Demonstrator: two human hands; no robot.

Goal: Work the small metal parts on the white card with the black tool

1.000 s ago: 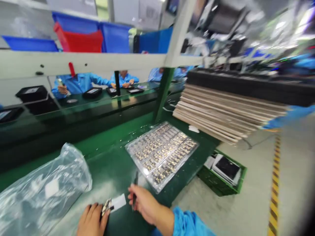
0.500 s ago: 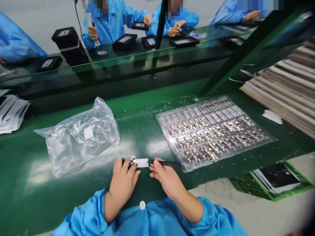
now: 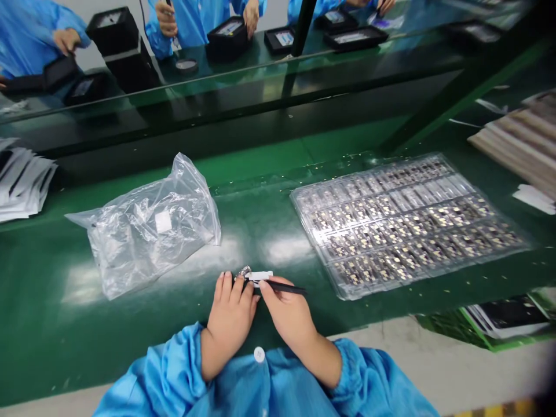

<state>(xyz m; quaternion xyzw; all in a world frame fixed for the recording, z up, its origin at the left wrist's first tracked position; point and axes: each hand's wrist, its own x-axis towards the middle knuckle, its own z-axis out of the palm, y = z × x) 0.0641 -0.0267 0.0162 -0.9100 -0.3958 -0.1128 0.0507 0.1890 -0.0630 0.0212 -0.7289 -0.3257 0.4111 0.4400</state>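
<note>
Now, left hand: my left hand (image 3: 230,313) lay low in the centre of the frame, palm down on the green bench (image 3: 43,301), fingers stretched forward and close together, their tips pinning a small metallic part (image 3: 244,271) with a white tab (image 3: 259,275).
Right hand: my right hand (image 3: 284,313) sat just right of the left, almost touching it, wrist angled in from the lower right, fingers curled tight round black tweezers (image 3: 282,286).
Tweezers: they lay nearly flat, the free end pointing right, the other end meeting the white tab at my fingertips.
Small part: it rested on the bench just above both hands, at lower centre.
Sleeves: both forearms came up from the bottom edge in blue sleeves (image 3: 165,376), elbows spread, wrists converging.
Tray: a clear blister tray (image 3: 408,220) of small components lay at centre right, well apart from my hands.
Bag: a crumpled clear plastic bag (image 3: 147,231) sat at centre left.
Far side: other people in blue worked along the top edge beside black boxes (image 3: 113,29).
</note>
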